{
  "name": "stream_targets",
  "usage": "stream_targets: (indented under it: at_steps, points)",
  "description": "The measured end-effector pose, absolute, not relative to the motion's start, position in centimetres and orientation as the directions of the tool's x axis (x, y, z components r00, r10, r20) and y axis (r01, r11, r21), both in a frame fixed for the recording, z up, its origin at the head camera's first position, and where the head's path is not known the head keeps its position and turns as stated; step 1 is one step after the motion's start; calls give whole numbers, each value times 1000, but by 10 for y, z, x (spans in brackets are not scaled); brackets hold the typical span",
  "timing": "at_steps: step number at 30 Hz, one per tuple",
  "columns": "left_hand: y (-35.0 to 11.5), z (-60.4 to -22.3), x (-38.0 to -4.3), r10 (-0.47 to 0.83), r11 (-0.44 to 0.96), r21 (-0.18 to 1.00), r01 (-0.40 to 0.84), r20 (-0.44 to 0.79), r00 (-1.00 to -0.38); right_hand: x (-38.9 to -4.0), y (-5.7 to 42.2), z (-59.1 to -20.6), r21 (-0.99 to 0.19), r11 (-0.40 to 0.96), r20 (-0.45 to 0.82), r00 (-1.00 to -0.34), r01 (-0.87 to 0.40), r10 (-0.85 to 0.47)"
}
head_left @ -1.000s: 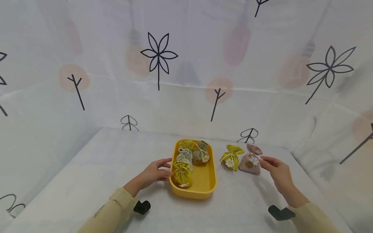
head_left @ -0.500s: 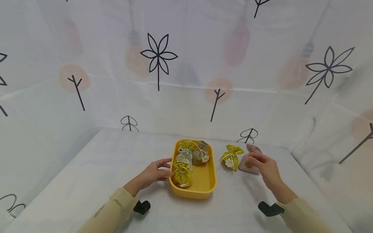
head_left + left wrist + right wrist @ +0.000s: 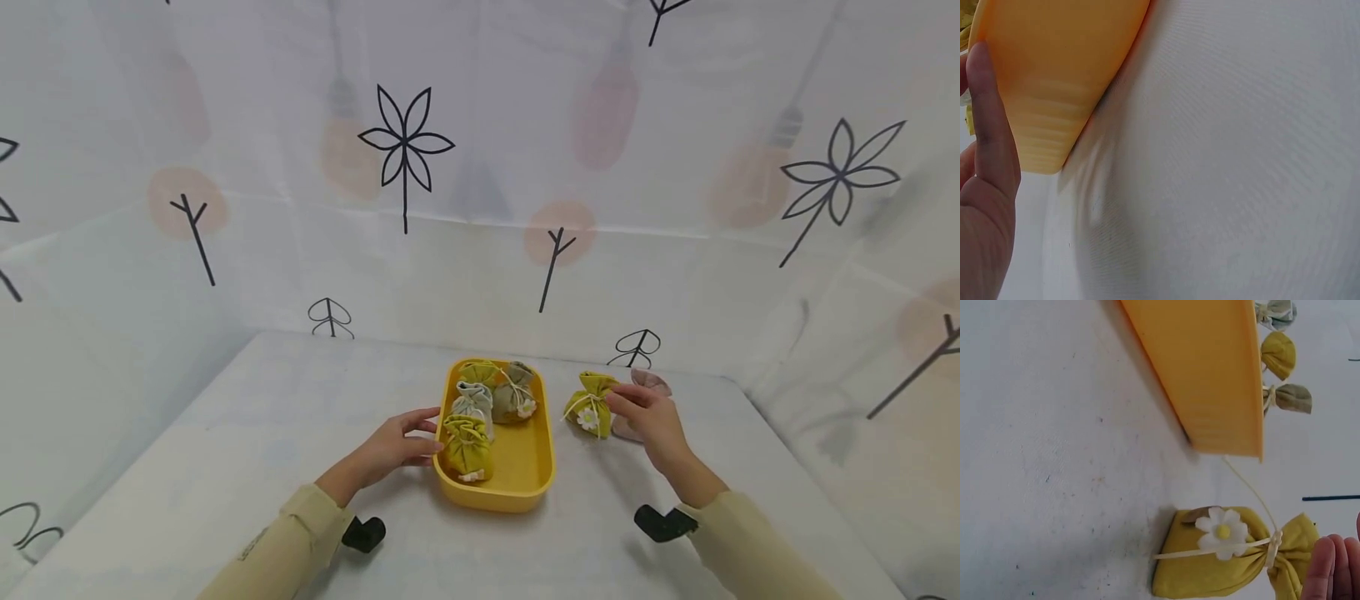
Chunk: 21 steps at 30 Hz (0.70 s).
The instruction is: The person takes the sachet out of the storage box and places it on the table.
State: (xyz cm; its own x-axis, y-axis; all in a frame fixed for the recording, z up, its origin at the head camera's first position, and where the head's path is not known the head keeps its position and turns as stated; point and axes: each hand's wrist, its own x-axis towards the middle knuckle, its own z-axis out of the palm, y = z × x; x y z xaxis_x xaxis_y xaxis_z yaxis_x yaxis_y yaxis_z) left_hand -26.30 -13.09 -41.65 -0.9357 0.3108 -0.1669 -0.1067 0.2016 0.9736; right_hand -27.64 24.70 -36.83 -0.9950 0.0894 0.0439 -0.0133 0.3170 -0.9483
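Nearest, in front of the yellow tray [image 3: 522, 458] and off to its left, is a beige left sleeve [image 3: 277, 546]; a matching right sleeve [image 3: 757, 550] lies in front and to the right. A dark wrist fitting [image 3: 364, 534] shows at the left cuff, a second dark fitting [image 3: 666, 524] at the right. The left hand [image 3: 393, 440] rests against the tray's left side, thumb and fingers apart. Inside the tray, at its near left corner, sits a lime bag [image 3: 468, 454]; behind it, along the left side, a pale bag [image 3: 472, 401]. The daisy bag [image 3: 1210, 575], yellow-green with a white flower, stands tied and upright just right of the tray, not touching it. At its gathered top is the right hand [image 3: 654, 421], fingers straight and together; contact with the cloth cannot be confirmed. Farther right of the tray, a pink bag [image 3: 651, 381] is partly hidden by that hand. At the tray's far end stand a grey-brown bag [image 3: 512, 402], right, and an olive bag [image 3: 478, 372], left. Beyond the tray hangs white printed cloth [image 3: 480, 275].
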Motion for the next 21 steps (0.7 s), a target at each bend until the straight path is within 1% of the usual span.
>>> stream_targets:
  at_steps: [6,13,21]
  points:
    - [-131,-416,-263,308,203,973,-111,-171,-936,-284,233,-367,-944,329,16,-995,17,96]
    - [-130,-415,-263,306,209,972,-103,-166,-937,-290,220,-363,-919,392,1,-997,31,82]
    - [-131,-415,-262,304,201,973,-110,-169,-937,-300,202,-358,-953,299,-36,-999,38,13]
